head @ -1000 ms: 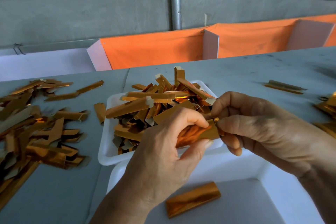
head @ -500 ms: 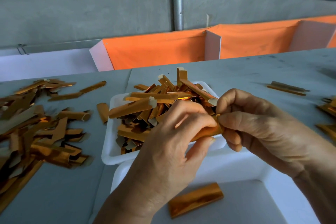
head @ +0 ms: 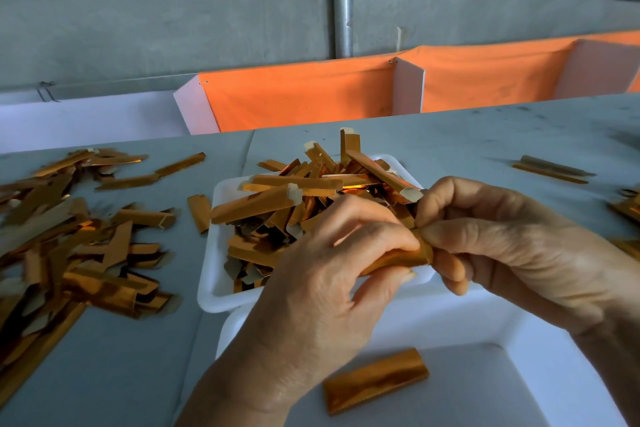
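the strip (head: 398,258) lay nearly level above the front rim of the full tray (head: 207,288), long axis running sideways, right end a little higher. the left hand (head: 322,288) curled round its body, thumb beneath. the right hand (head: 512,253) pinched the right end, which pointed into those fingertips. a folded piece (head: 375,380) lay in the near tray (head: 485,312) just below.

Shiny copper-gold foil strip (head: 398,258), folded lengthwise, nearly level, pinched at both ends above the white tray's rim
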`<state>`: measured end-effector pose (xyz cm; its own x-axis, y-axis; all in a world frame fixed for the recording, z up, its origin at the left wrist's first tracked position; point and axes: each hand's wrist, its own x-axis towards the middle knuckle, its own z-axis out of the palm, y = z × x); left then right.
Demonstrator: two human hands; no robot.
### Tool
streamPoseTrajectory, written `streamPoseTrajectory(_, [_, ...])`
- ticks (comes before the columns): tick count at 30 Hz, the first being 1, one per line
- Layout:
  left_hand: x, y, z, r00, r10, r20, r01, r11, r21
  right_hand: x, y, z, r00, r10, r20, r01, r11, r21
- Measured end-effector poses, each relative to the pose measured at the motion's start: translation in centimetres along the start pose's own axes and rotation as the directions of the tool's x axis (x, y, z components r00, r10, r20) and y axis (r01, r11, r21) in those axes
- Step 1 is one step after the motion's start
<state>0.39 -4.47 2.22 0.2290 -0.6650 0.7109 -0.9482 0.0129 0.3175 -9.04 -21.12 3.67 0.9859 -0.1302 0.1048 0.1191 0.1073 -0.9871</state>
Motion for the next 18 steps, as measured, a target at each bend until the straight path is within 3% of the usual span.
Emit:
streamPoseTrajectory(9, [0.0,0.2,0.4,0.998,0.058,0.03,-0.058,0.998,0.006,-0.1,-0.3,-0.3,0.998,0.025,-0.057,-0.036,0.979,-0.203])
streamPoseTrajectory(14, [0.0,0.3,0.4,0.998,0.053,0.032,-0.05,0.996,-0.072,-0.2,-0.1,-0.9,0.998,0.052,0.025,-0.05,0.996,-0.079])
streamPoseTrajectory(18, [-0.2,-0.2,0.5,1.0,-0.002,-0.028,-0.006,0.962,-0.272,-0.2,0.6,-1.2,0.994,0.007,0.105,-0.021,0.991,0.131])
